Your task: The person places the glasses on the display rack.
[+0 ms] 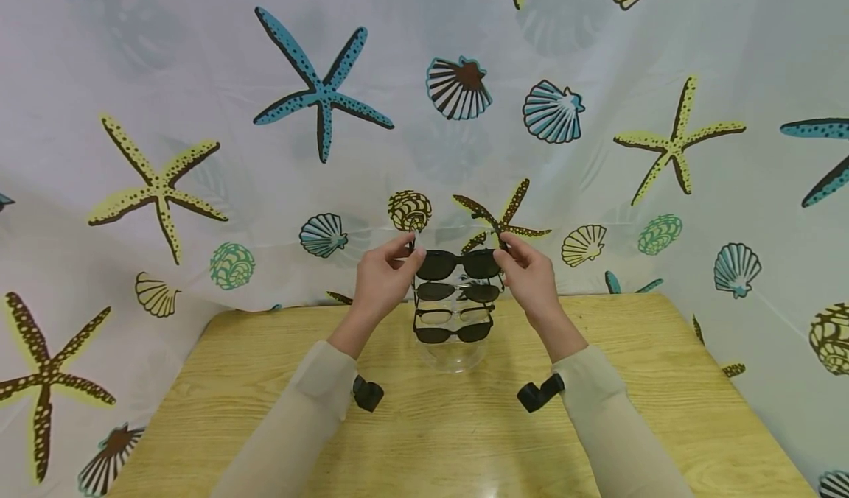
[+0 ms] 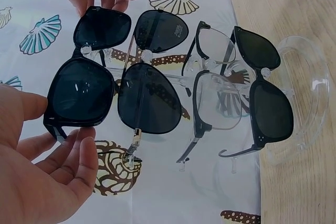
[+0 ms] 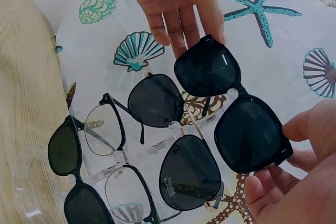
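Note:
Both hands grip the top pair of black sunglasses by its outer corners, thumbs against the front. My left hand pinches the left end and my right hand the right end. The sunglasses sit at the nose rest of a clear display stand. Below them on the stand hang thin-framed dark sunglasses, half-rimmed clear eyeglasses, and black sunglasses with greenish lenses. In the right wrist view the left hand holds the far end of the top pair.
The stand is on a light wooden table, close to its back edge. A white cloth printed with starfish and shells hangs behind and along both sides. A black wrist mount juts out from each sleeve.

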Demonstrator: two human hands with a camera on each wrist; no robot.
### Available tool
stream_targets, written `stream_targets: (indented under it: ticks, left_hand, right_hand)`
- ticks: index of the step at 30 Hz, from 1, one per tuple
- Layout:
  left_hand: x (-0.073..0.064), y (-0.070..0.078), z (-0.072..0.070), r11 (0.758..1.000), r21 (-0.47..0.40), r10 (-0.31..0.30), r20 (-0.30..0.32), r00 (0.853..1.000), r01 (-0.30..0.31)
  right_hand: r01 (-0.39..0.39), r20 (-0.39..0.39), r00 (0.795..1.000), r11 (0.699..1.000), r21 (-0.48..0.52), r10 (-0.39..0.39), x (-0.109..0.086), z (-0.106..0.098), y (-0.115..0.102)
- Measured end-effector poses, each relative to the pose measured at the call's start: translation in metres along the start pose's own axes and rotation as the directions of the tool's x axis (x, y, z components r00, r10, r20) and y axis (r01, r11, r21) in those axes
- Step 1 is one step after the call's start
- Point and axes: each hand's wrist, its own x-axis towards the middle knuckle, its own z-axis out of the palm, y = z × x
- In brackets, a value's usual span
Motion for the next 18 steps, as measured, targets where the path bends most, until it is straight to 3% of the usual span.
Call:
stream_targets:
  ticks: [18]
  left_hand:
    - [-0.0004,0.0005,0.0018,1.000,-0.002,0.008,-0.009,1.000,-0.008]
  right_hand:
    - [-0.013,-0.004,1.000,1.000,0.002,0.013,-0.0002,-0.0004,0.0020]
